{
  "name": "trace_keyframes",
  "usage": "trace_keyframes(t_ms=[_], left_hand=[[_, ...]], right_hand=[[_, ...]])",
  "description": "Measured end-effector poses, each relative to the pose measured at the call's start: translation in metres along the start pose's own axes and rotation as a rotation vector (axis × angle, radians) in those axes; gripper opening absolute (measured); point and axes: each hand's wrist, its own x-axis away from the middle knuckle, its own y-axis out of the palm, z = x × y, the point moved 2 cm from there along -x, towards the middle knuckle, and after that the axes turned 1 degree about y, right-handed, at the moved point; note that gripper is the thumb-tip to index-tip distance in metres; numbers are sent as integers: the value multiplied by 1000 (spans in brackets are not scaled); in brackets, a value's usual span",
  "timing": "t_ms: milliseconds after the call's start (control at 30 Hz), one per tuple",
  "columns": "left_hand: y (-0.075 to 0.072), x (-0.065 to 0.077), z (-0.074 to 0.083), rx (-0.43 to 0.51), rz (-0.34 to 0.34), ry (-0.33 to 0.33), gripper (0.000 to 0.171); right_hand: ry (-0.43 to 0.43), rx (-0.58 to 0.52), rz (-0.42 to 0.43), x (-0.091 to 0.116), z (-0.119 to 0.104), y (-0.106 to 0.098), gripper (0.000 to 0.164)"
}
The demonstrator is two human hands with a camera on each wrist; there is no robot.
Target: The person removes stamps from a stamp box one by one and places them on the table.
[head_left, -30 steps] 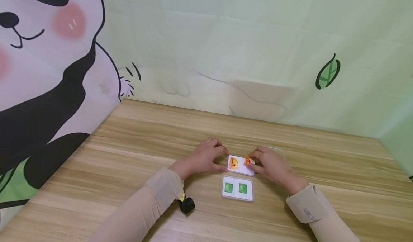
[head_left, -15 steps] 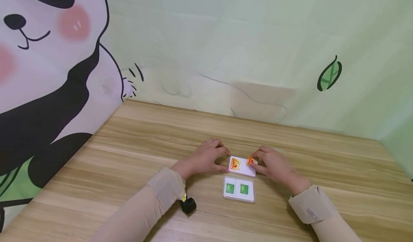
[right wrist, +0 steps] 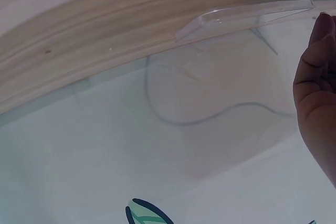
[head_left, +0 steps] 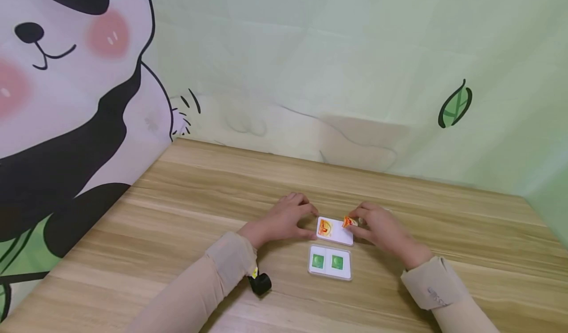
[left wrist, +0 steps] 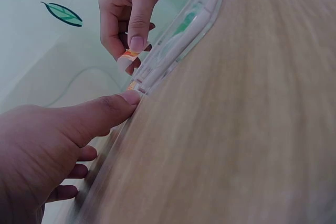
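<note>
My left hand holds the left end of a white card case, thumb at the near corner and a finger at the far one. On the case's left half lies an orange printed square. Over its right half my right hand pinches a small orange-and-white printed piece, which stands tilted between thumb and fingers. The left wrist view shows this piece just above the case edge. Nearer me lies a second clear-rimmed case with two green squares.
A clear plastic cover lies behind my right hand, mostly hidden in the head view. A black cylindrical device hangs by my left wrist. The wooden table meets a printed cloth backdrop at its far edge.
The whole head view shifts slightly right and down. Both hands keep nearly the same places on the case, and the pinched orange piece stays at its right half.
</note>
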Motion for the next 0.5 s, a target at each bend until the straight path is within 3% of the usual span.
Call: trace_keyframes(t_ms=[500], left_hand=[[0,1,1,6,6,-3,51]], right_hand=[[-2,-13,-20,1,3,-2,31]])
